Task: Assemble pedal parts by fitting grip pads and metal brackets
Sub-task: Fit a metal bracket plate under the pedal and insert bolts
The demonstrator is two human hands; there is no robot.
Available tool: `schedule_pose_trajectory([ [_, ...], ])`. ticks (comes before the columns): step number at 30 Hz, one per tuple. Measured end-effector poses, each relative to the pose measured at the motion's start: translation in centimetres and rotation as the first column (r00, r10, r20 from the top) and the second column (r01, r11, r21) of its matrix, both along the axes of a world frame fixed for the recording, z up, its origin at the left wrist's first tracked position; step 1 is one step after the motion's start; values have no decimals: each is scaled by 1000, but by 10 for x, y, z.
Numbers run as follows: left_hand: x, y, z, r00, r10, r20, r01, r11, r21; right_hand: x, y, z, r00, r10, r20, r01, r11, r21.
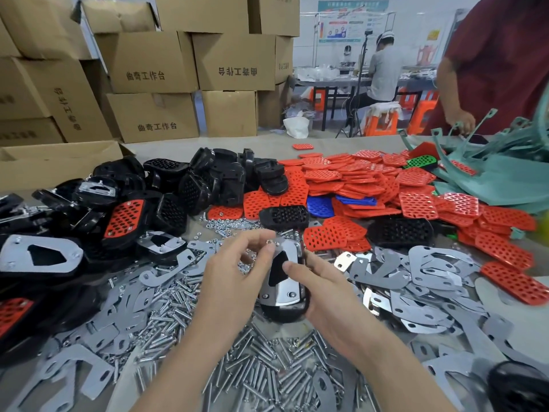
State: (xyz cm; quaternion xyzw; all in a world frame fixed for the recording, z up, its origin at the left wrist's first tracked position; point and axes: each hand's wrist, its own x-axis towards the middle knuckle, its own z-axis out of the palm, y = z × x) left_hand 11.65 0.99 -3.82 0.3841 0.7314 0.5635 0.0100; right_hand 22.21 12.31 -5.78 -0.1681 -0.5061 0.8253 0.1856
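The black pedal point(282, 316) sits over the table's middle with its metal bracket point(282, 295) facing up and my right hand point(322, 289) wrapped around it. My left hand point(234, 272) pinches a small nut point(269, 242) at the bracket's top corner. If that pinch slips, I reckon the nut vanishes among the loose bolts point(261, 373) below.

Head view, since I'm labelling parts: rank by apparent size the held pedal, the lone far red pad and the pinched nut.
1. held pedal
2. lone red pad, though it lies farther off, so its true size is unsure
3. nut
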Motion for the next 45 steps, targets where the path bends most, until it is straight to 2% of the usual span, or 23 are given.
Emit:
schedule_pose_trajectory([
  [4,1,2,1,997,-8,-79,11,999,41,0,-3,2,1000,9,-6,-9,999,31],
  [8,0,4,-1,998,-43,37,40,997,72,0,-5,3,999,35,-27,-34,999,28],
  [16,-3,3,-3,982,-69,175,50,993,107,2,-8,4,998,53,-42,-52,998,27],
  [28,-4,1,-1,979,-95,182,80,993,87,2,-7,3,995,66,-75,-64,998,28],
  [39,0,4,1,961,-103,257,60,984,169,0,-6,-2,987,94,-127,-88,995,53],
  [45,1,4,2,959,-98,266,51,983,179,1,-5,-4,992,81,-94,-68,988,138],
])
